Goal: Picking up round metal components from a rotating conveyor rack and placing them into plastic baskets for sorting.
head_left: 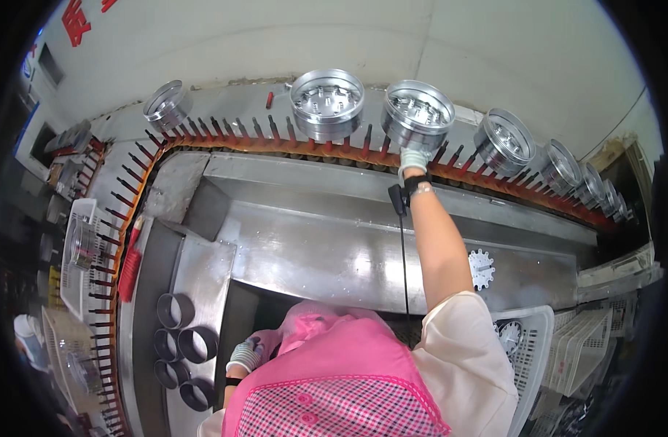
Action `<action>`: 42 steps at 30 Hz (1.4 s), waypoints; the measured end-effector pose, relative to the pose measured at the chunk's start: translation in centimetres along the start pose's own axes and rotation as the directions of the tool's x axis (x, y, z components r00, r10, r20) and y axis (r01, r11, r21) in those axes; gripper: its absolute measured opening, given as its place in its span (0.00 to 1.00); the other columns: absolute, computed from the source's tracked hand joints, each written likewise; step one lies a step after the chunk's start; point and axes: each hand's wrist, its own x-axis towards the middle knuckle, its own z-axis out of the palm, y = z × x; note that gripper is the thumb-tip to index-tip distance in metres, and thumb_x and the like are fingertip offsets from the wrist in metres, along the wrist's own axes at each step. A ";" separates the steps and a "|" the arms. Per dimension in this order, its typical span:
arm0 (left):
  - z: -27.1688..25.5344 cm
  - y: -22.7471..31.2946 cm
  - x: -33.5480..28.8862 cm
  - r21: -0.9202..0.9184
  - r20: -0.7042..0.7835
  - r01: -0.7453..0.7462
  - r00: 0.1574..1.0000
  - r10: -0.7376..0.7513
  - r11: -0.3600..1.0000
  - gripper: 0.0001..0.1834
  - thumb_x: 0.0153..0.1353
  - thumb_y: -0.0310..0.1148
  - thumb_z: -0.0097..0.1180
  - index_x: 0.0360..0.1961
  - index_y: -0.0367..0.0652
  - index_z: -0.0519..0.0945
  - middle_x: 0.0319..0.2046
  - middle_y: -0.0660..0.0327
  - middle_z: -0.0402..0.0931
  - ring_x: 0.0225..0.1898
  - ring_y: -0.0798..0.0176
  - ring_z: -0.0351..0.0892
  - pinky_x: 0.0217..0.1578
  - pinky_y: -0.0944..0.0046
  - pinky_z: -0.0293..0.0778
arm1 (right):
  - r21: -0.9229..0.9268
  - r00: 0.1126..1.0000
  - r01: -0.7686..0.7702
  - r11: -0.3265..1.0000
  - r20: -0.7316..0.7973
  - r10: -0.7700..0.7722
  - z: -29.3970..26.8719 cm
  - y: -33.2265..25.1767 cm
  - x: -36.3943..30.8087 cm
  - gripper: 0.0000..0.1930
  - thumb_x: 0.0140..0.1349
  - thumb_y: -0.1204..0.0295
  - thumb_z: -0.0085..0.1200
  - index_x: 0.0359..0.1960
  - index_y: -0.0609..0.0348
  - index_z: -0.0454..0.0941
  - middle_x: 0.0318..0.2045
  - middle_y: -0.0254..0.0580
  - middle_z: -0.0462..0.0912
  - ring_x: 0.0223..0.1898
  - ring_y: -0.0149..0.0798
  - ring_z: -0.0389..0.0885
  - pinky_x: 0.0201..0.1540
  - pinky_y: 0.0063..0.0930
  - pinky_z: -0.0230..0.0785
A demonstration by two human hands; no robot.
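Observation:
My right arm is stretched far forward, and my gloved right hand (415, 162) is at the lower edge of a shiny round metal housing (419, 116). The housing hides most of its fingers, so I cannot see whether they grip it or the upright spindle beneath. Studs and small fittings show inside the housing. My left hand (246, 355), in a striped glove, is low beside the pink apron (326, 342). Its fingers look curled together against the pink cloth; what they hold, if anything, is hidden. To the left of my right hand, a similar housing (326, 105) sits on the spindle line.
A curved conveyor of dark spindles (257, 130) runs along the far side and down the left. More housings (505, 142) stand at right. Dark rings (197, 344) lie left, near a red-handled brush (130, 266). A toothed disc (482, 269) and white basket (538, 342) are at right.

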 end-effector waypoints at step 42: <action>-4.8 31.3 6.9 0.313 0.450 -0.666 0.731 0.512 0.677 0.18 0.59 0.36 0.48 0.49 0.40 0.74 0.45 0.47 0.74 0.47 0.45 0.74 0.49 0.55 0.69 | -0.721 0.759 -0.487 0.492 -0.070 0.648 -42.6 33.5 -25.7 0.17 0.56 0.60 0.50 0.41 0.57 0.78 0.39 0.55 0.79 0.41 0.53 0.78 0.46 0.43 0.68</action>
